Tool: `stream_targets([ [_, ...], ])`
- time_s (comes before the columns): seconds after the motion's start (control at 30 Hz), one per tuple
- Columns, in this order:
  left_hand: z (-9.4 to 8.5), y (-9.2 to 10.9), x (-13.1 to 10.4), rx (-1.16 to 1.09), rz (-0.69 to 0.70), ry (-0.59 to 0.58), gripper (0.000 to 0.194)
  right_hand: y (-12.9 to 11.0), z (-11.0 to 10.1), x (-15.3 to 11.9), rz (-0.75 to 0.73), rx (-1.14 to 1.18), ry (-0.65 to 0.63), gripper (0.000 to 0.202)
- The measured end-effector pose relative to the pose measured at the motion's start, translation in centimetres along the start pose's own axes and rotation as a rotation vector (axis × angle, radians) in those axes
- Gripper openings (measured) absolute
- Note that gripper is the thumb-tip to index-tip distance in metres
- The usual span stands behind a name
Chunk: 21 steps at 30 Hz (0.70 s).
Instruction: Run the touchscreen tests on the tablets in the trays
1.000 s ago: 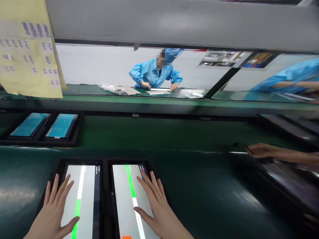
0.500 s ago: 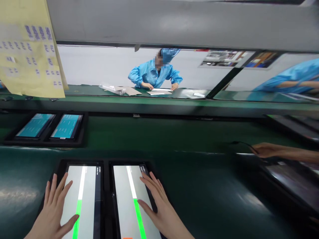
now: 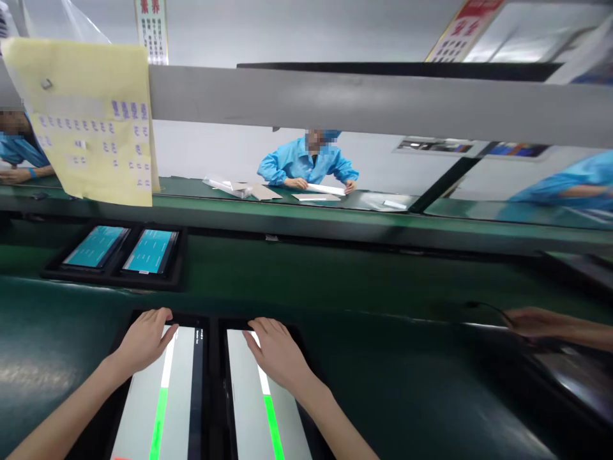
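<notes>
Two tablets lie side by side in a black tray near the bottom of the head view. The left tablet and the right tablet each show a pale screen with a white and green bar. My left hand rests at the top edge of the left tablet, thumb apart from the fingers, holding nothing. At the top edge of the right tablet is my right hand, its fingers bent over the edge and its thumb spread, also without anything in it.
Another black tray with two blue-screened tablets stands at the back left. A yellow sheet hangs above it. At right, another person's hand holds a cable over a blurred device. People in blue sit behind.
Both my hands have moved up the tablets to their top edges, and their fingers are more bent. The view has tilted upward. The person opposite has lifted a white sheet slightly.
</notes>
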State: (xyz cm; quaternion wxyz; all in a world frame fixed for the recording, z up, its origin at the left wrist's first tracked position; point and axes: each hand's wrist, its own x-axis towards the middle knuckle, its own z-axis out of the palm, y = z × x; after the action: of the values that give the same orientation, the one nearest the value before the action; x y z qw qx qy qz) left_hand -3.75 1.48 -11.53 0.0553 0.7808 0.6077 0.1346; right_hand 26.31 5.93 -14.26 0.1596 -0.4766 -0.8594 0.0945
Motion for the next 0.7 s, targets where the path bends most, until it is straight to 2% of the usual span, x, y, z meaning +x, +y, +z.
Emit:
stream_targets([
  [0.1, -0.1, -0.3, 0.2, -0.039, 0.000, -0.055, 0.043, 0.2, -0.5, 0.1, 0.013, 0.034, -0.058, 0.039],
  [0.33, -1.6, -1.4, 0.7, -0.164, 0.076, -0.207, 0.050, 2.2, -2.5, -0.6, 0.076, 0.160, -0.221, 0.035],
  [0.5, -1.3, -1.9, 0.8, -0.191, 0.056, -0.245, 0.054, 2.9, -2.8, -1.1, 0.112, 0.230, -0.292, 0.042],
  [0.7, -1.3, -1.8, 0.5, -0.199, 0.029, -0.250, 0.056, 2.9, -2.7, -1.2, 0.137, 0.268, -0.309, 0.043],
])
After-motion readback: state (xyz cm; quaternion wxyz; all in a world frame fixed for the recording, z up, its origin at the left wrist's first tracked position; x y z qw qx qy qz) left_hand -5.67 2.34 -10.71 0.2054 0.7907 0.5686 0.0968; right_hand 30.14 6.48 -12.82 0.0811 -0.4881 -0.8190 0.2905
